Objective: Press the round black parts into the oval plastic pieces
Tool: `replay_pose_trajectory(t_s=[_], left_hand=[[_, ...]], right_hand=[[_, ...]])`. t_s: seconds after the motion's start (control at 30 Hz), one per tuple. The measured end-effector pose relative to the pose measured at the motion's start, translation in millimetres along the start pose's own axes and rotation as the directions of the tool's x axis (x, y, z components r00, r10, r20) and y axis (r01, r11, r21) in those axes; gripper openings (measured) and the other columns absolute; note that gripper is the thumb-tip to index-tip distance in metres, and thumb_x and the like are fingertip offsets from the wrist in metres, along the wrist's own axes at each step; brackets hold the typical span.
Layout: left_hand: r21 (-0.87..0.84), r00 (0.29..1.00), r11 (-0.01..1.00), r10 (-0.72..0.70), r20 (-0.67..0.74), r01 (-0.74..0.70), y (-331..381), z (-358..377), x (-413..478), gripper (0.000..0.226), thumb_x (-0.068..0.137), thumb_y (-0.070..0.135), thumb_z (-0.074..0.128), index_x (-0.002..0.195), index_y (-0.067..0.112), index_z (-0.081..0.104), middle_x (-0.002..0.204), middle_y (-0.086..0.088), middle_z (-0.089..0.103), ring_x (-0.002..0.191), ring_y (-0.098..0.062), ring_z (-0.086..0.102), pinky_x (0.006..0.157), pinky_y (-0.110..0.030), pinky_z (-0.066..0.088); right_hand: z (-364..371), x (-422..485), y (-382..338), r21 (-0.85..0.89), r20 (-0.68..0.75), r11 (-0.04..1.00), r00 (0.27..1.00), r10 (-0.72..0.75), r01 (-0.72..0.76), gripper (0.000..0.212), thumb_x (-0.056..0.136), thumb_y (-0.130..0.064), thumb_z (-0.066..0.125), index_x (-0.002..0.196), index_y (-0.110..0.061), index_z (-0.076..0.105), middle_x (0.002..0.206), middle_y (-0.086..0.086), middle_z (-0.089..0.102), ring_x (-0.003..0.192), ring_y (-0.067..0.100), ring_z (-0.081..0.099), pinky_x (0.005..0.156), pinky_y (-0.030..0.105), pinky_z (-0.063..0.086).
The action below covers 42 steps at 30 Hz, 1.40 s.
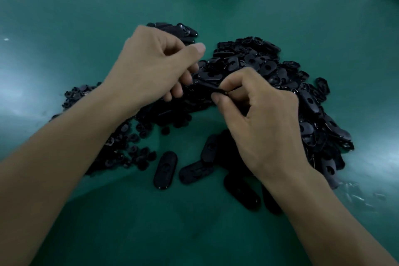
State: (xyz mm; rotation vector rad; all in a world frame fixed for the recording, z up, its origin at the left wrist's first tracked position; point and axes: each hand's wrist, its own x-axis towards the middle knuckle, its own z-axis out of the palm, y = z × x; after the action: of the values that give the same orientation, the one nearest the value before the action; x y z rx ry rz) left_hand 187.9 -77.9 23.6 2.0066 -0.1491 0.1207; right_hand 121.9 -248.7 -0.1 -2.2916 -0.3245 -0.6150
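Pinched between left grip [155,67] and right grip [265,119], fingers curled, one oval plastic piece [206,84] is held. Behind it, a pile of ovals [280,75] is heaped.

The held piece [206,84], perhaps oval, is mostly hidden by fingers [236,77].

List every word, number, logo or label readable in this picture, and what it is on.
No readable text anywhere.
On the loose black oval plastic pieces: a faint raised mark at the centre, too blurred to read.
On the green table surface: no print visible.
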Motion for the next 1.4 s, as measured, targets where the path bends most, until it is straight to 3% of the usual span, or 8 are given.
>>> replay_pose_trajectory(t_s=[0.1,0.27,0.43,0.57,0.8,1.03,1.3,1.4], left_hand=[[-0.015,0.984,0.996,-0.081,0.159,0.085,7,-1,-10,0.041,0.089,0.053,0.065,0.071,0.018,0.075,0.057,-0.004,0.070,0.038,-0.014,0.059,0.035,-0.018,0.041],[-0.164,0.921,0.971,-0.103,0.375,0.175,12,3,-16,0.035,0.089,0.041,0.067,0.062,0.022,0.076,0.057,-0.002,0.068,0.041,-0.010,0.058,0.037,-0.016,0.042],[-0.236,0.929,0.957,-0.077,0.362,0.171,9,2,-15,0.028,0.074,0.045,0.069,0.061,0.021,0.075,0.057,-0.001,0.067,0.043,-0.008,0.058,0.040,-0.015,0.045],[-0.257,0.942,0.958,-0.035,0.332,0.127,7,0,-13,0.027,0.071,0.047,0.072,0.064,0.021,0.076,0.059,-0.001,0.069,0.045,-0.009,0.060,0.042,-0.016,0.047],[-0.273,0.945,0.955,-0.025,0.326,0.119,9,-1,-13,0.029,0.073,0.049,0.070,0.072,0.021,0.077,0.067,-0.003,0.073,0.054,-0.010,0.064,0.046,-0.017,0.049],[-0.172,0.958,0.985,0.029,0.285,0.022,9,0,-12,0.025,0.069,0.048,0.073,0.067,0.023,0.077,0.062,0.005,0.067,0.057,-0.004,0.058,0.050,-0.015,0.048],[-0.116,0.907,0.992,0.102,0.408,-0.059,9,-4,-14,0.031,0.081,0.029,0.078,0.110,0.030,0.068,0.075,-0.003,0.076,0.060,-0.010,0.067,0.056,-0.020,0.053],[-0.081,0.951,0.995,0.078,0.300,-0.057,4,-3,-10,0.017,0.093,0.018,0.070,0.108,0.027,0.070,0.075,0.002,0.077,0.062,-0.007,0.069,0.054,-0.018,0.052]], right_hand=[[-2,2,1,0.050,-0.110,0.997,0.993,-0.049,0.055,0.007,0.088,-0.011,0.073,0.087,-0.014,0.066,0.069,-0.009,0.064,0.063,0.012,0.060,0.058,0.029,0.047],[-2,1,4,0.113,-0.202,0.991,0.978,-0.044,0.068,0.009,0.083,-0.004,0.075,0.086,-0.011,0.070,0.072,-0.007,0.067,0.062,0.013,0.061,0.056,0.030,0.048],[-2,2,3,0.228,-0.111,0.973,0.992,0.056,-0.029,0.022,0.084,-0.011,0.076,0.105,-0.017,0.070,0.086,-0.019,0.067,0.078,0.001,0.067,0.069,0.014,0.053],[-1,2,-2,0.244,-0.150,0.970,0.988,0.036,0.002,0.017,0.088,-0.013,0.068,0.103,-0.020,0.068,0.084,-0.021,0.065,0.078,-0.001,0.066,0.067,0.010,0.050],[-3,6,-3,0.437,-0.131,0.889,0.969,0.211,-0.135,0.017,0.090,-0.009,0.069,0.094,-0.025,0.067,0.083,-0.010,0.072,0.080,0.009,0.072,0.072,0.020,0.056],[-4,9,-1,0.523,-0.104,0.835,0.960,0.260,-0.170,0.021,0.090,-0.010,0.071,0.097,-0.028,0.064,0.083,-0.009,0.075,0.079,0.010,0.073,0.072,0.021,0.055],[-2,7,-2,0.447,-0.078,0.877,0.970,0.231,-0.173,0.033,0.089,-0.006,0.072,0.113,-0.026,0.063,0.096,-0.009,0.075,0.090,0.000,0.071,0.079,0.018,0.056],[1,4,-5,0.202,-0.089,0.974,0.989,0.118,-0.098,0.030,0.089,-0.015,0.073,0.116,-0.023,0.065,0.104,-0.009,0.067,0.084,0.000,0.066,0.073,0.013,0.052]])
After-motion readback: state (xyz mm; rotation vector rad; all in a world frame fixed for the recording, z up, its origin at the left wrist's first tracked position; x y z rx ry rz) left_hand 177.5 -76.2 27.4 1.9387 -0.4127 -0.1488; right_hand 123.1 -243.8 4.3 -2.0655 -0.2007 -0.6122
